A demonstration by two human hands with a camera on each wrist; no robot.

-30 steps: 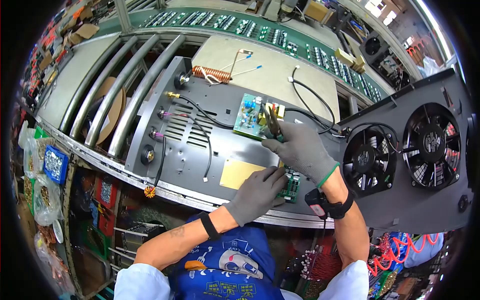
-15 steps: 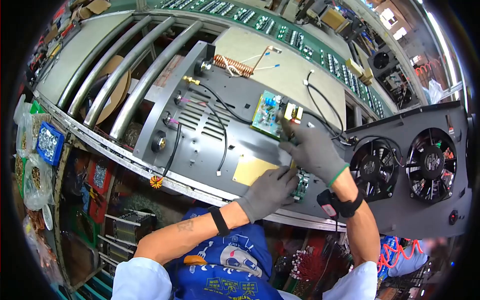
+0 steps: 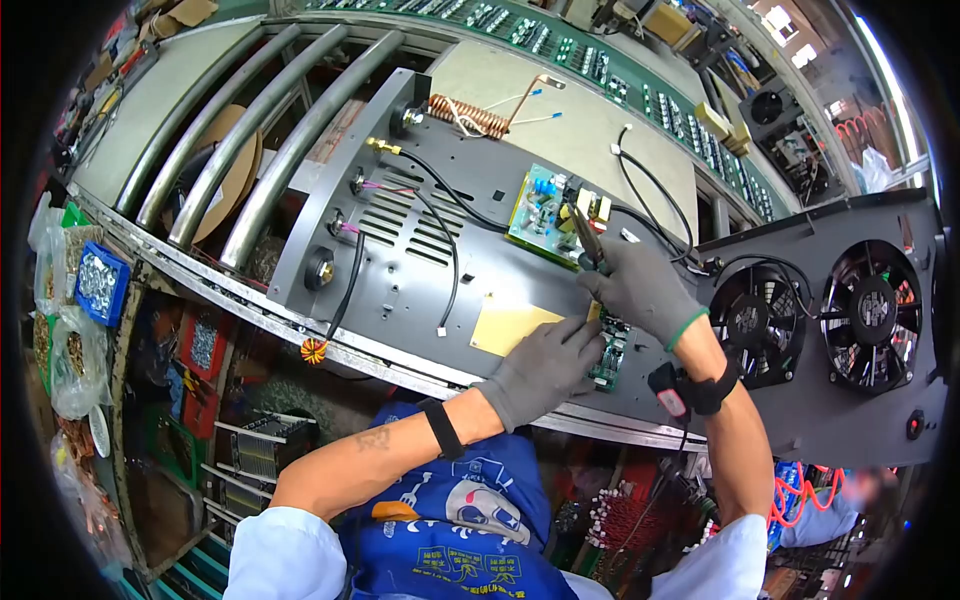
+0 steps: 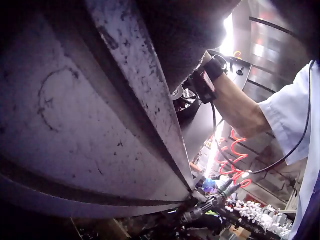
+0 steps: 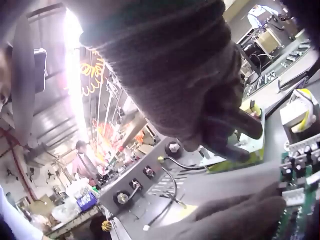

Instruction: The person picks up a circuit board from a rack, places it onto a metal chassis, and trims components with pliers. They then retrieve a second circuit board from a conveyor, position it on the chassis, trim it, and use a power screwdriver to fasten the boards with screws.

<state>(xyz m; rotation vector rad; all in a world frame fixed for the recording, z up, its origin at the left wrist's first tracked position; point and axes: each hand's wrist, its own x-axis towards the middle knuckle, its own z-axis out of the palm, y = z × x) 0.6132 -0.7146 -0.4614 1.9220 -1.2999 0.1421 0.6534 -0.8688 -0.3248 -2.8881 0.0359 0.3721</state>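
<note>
My gloved right hand grips a pair of pliers, whose dark jaws reach over the right part of a green circuit board with blue and yellow components. That board sits on a grey metal chassis. Lower down, my gloved left hand lies with its fingers stretched out at the left edge of a second green circuit board, covering part of it. A yellow sheet shows beside the left fingers. In the right wrist view, a white part with yellow tape stands above the second board.
Two black fans sit in the panel on the right. A copper coil and a black cable lie along the far side. Metal rollers run at the left. Screw bins, including a blue one, stand at the lower left.
The head view has shifted, so the chassis appears farther right. The pliers stay over the first board in the right hand, while the left hand keeps its place at the second board.
</note>
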